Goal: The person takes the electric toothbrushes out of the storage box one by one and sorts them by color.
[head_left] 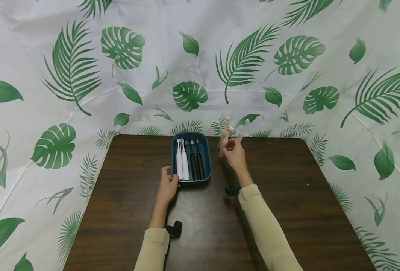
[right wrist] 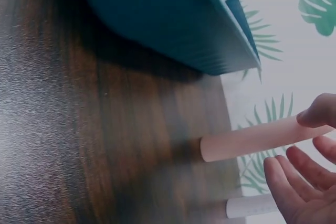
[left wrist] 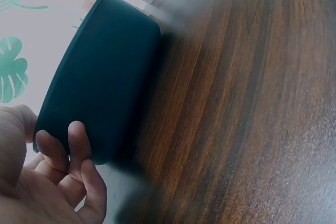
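Observation:
A dark blue bin [head_left: 208, 165] stands on the table, with two white electric toothbrushes [head_left: 185, 165] and several black ones [head_left: 199, 165] lying side by side inside. My left hand [head_left: 168, 186] grips its near left corner; the left wrist view shows fingertips [left wrist: 79, 135] against the outer wall and the thumb at the rim. Right of the bin, my right hand [head_left: 235, 154] pinches an upright pink electric toothbrush [right wrist: 252, 141] between thumb and fingers. Another pink brush head [head_left: 228, 119] shows close by. A white toothbrush [head_left: 242, 131] stands just beyond that hand, its lower handle [right wrist: 249, 206] visible underneath.
The dark wooden table [head_left: 125, 210] ends at a back edge just behind the bin and standing toothbrushes. A white, leaf-printed sheet [head_left: 159, 56] hangs behind it. Black wrist cameras [head_left: 175, 228] sit on both forearms, low over the tabletop.

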Demonstrator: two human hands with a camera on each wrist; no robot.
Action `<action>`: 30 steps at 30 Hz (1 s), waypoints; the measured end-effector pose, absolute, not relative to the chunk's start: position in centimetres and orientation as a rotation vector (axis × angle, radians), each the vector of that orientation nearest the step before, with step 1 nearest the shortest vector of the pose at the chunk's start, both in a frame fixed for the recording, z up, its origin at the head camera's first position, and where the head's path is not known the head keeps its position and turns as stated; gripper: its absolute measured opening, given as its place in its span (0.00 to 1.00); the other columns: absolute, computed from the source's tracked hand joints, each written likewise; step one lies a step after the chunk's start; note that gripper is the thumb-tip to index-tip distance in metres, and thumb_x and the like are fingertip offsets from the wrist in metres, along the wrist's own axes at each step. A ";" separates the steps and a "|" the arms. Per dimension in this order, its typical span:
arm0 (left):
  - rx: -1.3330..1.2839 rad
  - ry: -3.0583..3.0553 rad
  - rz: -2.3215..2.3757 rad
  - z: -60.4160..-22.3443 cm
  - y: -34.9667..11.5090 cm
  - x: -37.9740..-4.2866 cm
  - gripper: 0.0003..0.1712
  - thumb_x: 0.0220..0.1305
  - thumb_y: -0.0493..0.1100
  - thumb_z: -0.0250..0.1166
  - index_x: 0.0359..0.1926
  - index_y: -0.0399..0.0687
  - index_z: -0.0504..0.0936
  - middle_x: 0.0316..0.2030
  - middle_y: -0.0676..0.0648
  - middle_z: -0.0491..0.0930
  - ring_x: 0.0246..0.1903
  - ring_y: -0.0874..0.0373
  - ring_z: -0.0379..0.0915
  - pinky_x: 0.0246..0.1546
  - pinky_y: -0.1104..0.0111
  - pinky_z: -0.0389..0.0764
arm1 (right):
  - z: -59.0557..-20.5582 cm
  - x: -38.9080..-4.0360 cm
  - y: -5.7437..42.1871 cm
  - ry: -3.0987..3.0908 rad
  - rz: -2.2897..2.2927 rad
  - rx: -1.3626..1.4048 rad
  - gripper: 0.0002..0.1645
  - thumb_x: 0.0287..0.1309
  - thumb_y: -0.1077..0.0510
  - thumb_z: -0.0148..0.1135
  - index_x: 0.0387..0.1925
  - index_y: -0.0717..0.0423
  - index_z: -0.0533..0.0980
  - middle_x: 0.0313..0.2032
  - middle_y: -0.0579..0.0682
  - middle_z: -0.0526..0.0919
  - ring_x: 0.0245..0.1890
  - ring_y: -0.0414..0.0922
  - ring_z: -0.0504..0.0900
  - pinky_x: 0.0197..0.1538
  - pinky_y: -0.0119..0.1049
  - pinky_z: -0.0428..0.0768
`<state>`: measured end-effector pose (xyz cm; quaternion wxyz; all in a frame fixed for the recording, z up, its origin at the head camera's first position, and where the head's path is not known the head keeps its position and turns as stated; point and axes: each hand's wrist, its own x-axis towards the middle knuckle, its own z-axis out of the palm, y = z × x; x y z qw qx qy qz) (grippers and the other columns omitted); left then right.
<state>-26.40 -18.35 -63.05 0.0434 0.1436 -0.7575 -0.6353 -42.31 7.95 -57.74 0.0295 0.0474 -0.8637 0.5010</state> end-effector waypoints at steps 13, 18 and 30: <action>0.446 -2.319 -1.945 -62.9 -18.5 -26.2 0.31 0.77 0.40 0.53 0.76 0.40 0.59 0.22 0.52 0.72 0.30 0.52 0.81 0.35 0.65 0.75 | -57.6 -41.0 8.6 -3.146 1.207 0.142 0.27 0.68 0.50 0.68 0.60 0.64 0.76 0.55 0.64 0.83 0.53 0.59 0.81 0.60 0.56 0.79; 0.450 -2.335 -1.942 -62.8 -18.4 -26.2 0.31 0.78 0.41 0.53 0.77 0.43 0.59 0.24 0.52 0.72 0.26 0.55 0.74 0.32 0.65 0.71 | -57.4 -40.7 8.5 -3.222 1.197 0.225 0.21 0.70 0.50 0.67 0.55 0.62 0.80 0.46 0.59 0.87 0.42 0.52 0.86 0.49 0.46 0.82; 0.427 -2.355 -1.910 -63.3 -18.7 -26.3 0.30 0.79 0.43 0.53 0.77 0.44 0.59 0.22 0.55 0.65 0.19 0.62 0.59 0.25 0.67 0.61 | -55.5 -39.9 5.1 -3.141 1.244 0.361 0.14 0.72 0.51 0.63 0.35 0.57 0.83 0.28 0.49 0.83 0.28 0.44 0.79 0.35 0.37 0.76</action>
